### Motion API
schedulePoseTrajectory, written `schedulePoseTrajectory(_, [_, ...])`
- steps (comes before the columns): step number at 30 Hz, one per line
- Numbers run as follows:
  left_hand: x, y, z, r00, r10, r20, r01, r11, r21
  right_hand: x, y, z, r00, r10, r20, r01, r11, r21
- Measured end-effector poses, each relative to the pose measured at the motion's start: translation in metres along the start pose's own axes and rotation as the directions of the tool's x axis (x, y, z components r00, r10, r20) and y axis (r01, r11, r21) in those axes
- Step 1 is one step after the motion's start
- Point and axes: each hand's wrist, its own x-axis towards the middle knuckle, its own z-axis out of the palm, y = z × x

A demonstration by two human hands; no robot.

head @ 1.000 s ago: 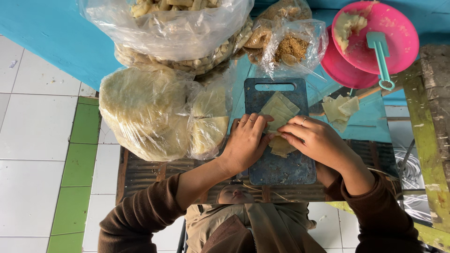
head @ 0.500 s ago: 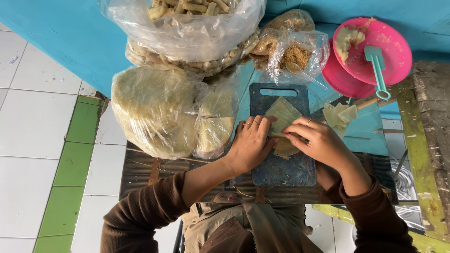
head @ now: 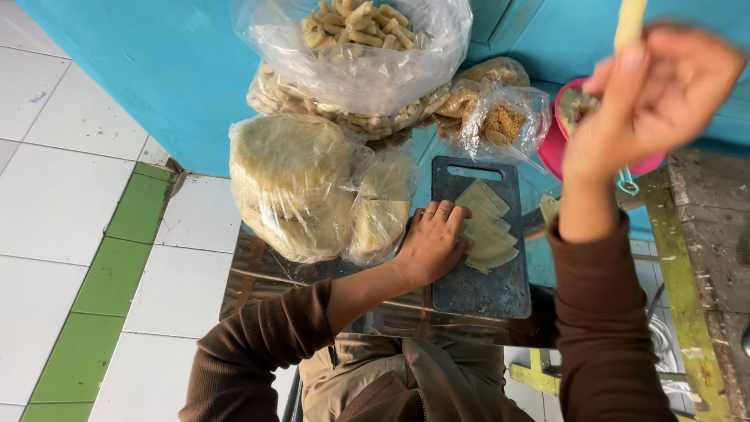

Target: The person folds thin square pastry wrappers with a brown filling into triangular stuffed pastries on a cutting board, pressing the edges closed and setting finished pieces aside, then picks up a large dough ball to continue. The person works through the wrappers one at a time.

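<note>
My left hand [head: 432,242] rests flat on the left part of a dark cutting board [head: 484,289], its fingertips touching a fanned stack of pale yellow wrapper sheets [head: 486,228]. My right hand [head: 652,98] is raised high toward the camera, blurred, and holds a pale rolled piece [head: 630,22] upright between its fingers. Behind that hand sits a pink bowl [head: 558,152] with filling, mostly hidden.
A large clear bag of rolled pieces [head: 361,43] lies above the board. Bags of stacked round wrappers [head: 293,184] lie to its left, and a small bag of brown crumbs [head: 500,121] beside the bowl. A worn wooden bench [head: 707,258] stands at right; tiled floor at left.
My right hand has lifted off the board, up toward the camera, with a rolled piece in it. The left hand stays on the board by the wrappers.
</note>
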Motion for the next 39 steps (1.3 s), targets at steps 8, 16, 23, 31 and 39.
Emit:
schedulePoseTrajectory(8, [0.005, -0.002, 0.002, 1.000, 0.012, -0.028, -0.011, 0.999, 0.032, 0.000, 0.039, 0.062, 0.732, 0.129, 0.669, 0.101, 0.951, -0.294])
schedulePoseTrajectory(16, [0.006, -0.002, 0.000, 1.000, 0.012, 0.015, -0.011, 0.999, -0.048, -0.070, 0.057, -0.070, 0.749, 0.448, 0.488, -0.010, 0.744, -0.668])
schedulePoseTrajectory(23, [0.014, 0.004, -0.007, 0.999, 0.020, 0.044, -0.010, 0.980, -0.200, -0.104, 0.090, -0.133, 0.758, 0.472, 0.451, 0.029, 0.666, -0.745])
schedulePoseTrajectory(31, [0.024, 0.012, -0.019, 0.995, 0.039, 0.087, -0.020, 0.977, -0.213, -0.113, 0.105, -0.134, 0.691, 0.579, 0.433, -0.083, 0.658, -0.749])
schedulePoseTrajectory(39, [0.023, 0.012, -0.017, 0.996, 0.038, 0.083, -0.018, 0.973, -0.229, -0.115, 0.102, -0.130, 0.689, 0.637, 0.347, -0.190, 0.620, -0.761])
